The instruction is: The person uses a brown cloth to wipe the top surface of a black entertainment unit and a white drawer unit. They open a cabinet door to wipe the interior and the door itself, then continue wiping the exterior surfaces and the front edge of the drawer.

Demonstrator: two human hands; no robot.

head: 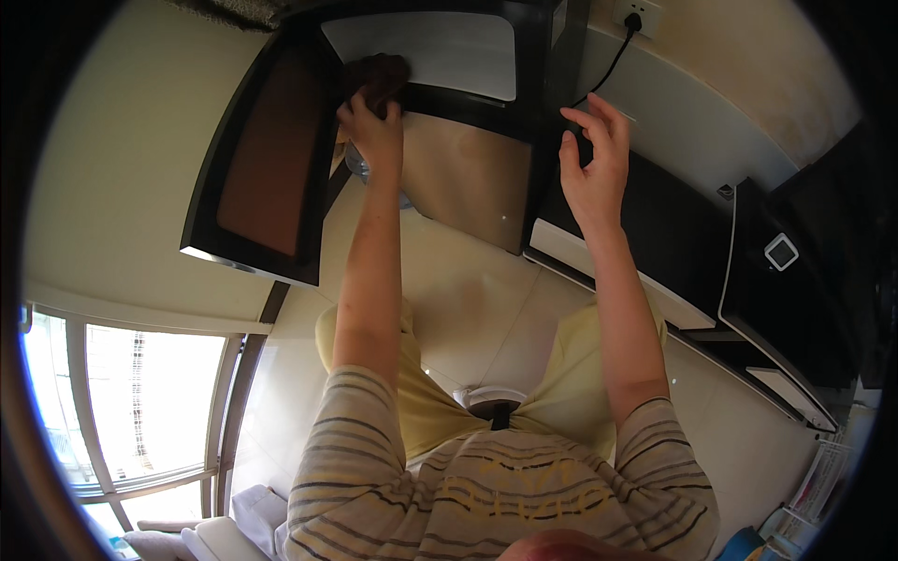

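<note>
My left hand (375, 133) grips a dark brown cloth (384, 76) at the hinge side of a black cabinet (531, 84). The cabinet's black-framed door (270, 154), with a brownish panel, stands swung out to the left of that hand. Beyond the cloth lies a pale, smooth panel (442, 49) inside the black frame; whether it is glass or a shelf I cannot tell. My right hand (596, 165) is raised on the right with its fingers bent and apart, holding nothing. It hovers above a low black-topped unit (666, 210).
A black plug (633, 22) sits in a wall socket (649, 15), its cord running down behind my right hand. Under the cabinet frame is a tan, glossy panel (470, 175). A small white-framed device (781, 251) lies on the right. A window (154, 393) is at lower left.
</note>
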